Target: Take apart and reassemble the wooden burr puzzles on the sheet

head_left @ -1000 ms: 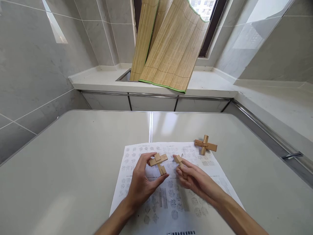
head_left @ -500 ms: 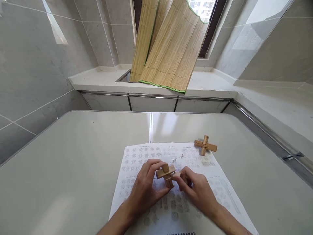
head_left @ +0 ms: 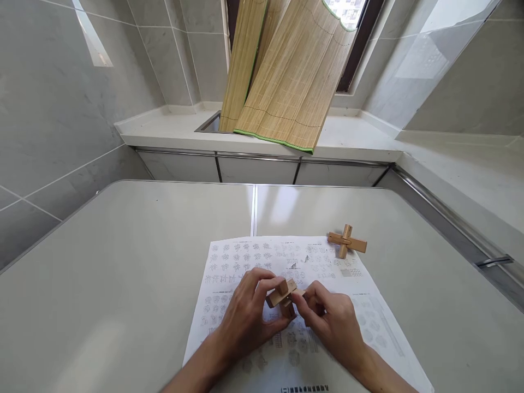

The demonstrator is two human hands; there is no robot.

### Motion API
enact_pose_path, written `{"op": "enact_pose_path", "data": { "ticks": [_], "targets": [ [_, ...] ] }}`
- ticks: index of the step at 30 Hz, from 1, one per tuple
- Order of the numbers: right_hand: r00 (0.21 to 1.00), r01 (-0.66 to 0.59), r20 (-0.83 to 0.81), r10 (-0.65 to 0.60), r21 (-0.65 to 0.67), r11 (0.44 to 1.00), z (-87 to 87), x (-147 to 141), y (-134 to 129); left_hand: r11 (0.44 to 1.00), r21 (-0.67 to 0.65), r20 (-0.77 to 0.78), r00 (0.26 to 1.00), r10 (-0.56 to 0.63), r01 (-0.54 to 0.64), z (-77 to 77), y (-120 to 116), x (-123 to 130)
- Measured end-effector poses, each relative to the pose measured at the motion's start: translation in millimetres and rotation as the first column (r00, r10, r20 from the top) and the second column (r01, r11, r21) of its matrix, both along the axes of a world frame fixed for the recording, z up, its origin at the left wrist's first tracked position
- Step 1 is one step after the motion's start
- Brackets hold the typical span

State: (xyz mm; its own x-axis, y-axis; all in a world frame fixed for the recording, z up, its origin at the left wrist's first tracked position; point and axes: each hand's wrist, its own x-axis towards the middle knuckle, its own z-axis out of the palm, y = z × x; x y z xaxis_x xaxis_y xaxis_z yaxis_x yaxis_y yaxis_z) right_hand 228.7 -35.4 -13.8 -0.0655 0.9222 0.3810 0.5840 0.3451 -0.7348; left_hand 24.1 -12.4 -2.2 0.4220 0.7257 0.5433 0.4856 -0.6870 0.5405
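Note:
Between my hands, above the printed sheet (head_left: 229, 262), is a small wooden interlocking puzzle (head_left: 281, 295) made of crossed bars. My left hand (head_left: 248, 311) grips it from the left, index finger on top and thumb at the lower end. From the right, my right hand (head_left: 333, 319) pinches a bar that sticks out of its side; part of that bar is hidden by the fingers. Another wooden cross-shaped puzzle (head_left: 347, 242) lies at the sheet's far right corner, out of both hands.
The sheet, covered in small diagrams, lies on a pale glossy table (head_left: 123, 273) with a seam down its middle. Behind the table runs a white ledge (head_left: 164, 134), where a bamboo mat (head_left: 286, 82) leans in front of the window. Grey tiled walls (head_left: 61, 98) stand around.
The puzzle in my hands has tilted and turned slightly, and both hands have shifted a little to the right with it. The view has also moved slightly.

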Motion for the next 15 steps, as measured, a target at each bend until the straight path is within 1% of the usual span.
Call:
{"op": "enact_pose_path", "data": {
  "ticks": [2, 4, 6, 8, 11, 15],
  "targets": [
    [1.0, 0.001, -0.026, -0.002, -0.04, 0.999, 1.4, -0.2, 0.1, 0.998, -0.055, 0.016, 1.0, -0.004, 0.005, 0.5, 0.7, 0.3],
    [0.997, -0.007, -0.071, 0.0, -0.106, 0.994, 3.4, -0.1, 0.7, 0.988, -0.152, 0.033, 0.999, -0.037, 0.041, 2.3, 2.4, 0.1],
    [0.992, -0.017, -0.127, -0.008, -0.192, 0.981, 5.2, 0.2, 1.4, 0.962, -0.254, 0.05, 0.995, -0.09, 0.1, 4.6, 4.7, -1.0],
    [0.984, -0.023, -0.176, -0.026, -0.27, 0.962, 6.3, 0.5, 2.0, 0.936, -0.321, 0.064, 0.99, -0.127, 0.141, 6.4, 6.9, -2.7],
    [0.973, -0.029, -0.224, -0.049, -0.332, 0.943, 7.3, 0.8, 2.3, 0.925, -0.353, 0.083, 0.99, -0.118, 0.14, 7.1, 9.1, -5.2],
    [0.966, -0.035, -0.25, -0.062, -0.364, 0.931, 9.3, 0.5, 2.4, 0.931, -0.347, 0.092, 0.992, -0.087, 0.114, 6.1, 9.8, -5.8]
  ]
}}
